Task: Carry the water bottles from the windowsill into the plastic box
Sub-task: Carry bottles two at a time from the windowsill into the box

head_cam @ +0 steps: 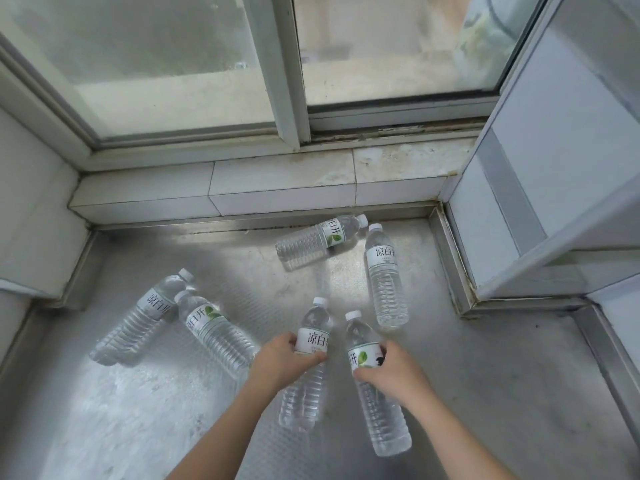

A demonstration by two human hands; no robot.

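Observation:
Several clear water bottles with white caps and white labels lie on a metal windowsill point(138, 427). My left hand point(280, 362) grips one bottle point(308, 362) around its label. My right hand point(391, 372) grips a second bottle point(377, 410) at the label. Two bottles lie side by side at the left point(138, 323) point(218, 334). A further bottle point(311, 242) lies near the back ledge, and one more point(386, 278) lies at the right. No plastic box is in view.
A sliding window point(287, 64) with a tiled ledge point(214, 192) closes the back. A white wall point(31, 202) stands at the left and a white panel point(554, 168) at the right, with a raised metal rim point(450, 265) along it.

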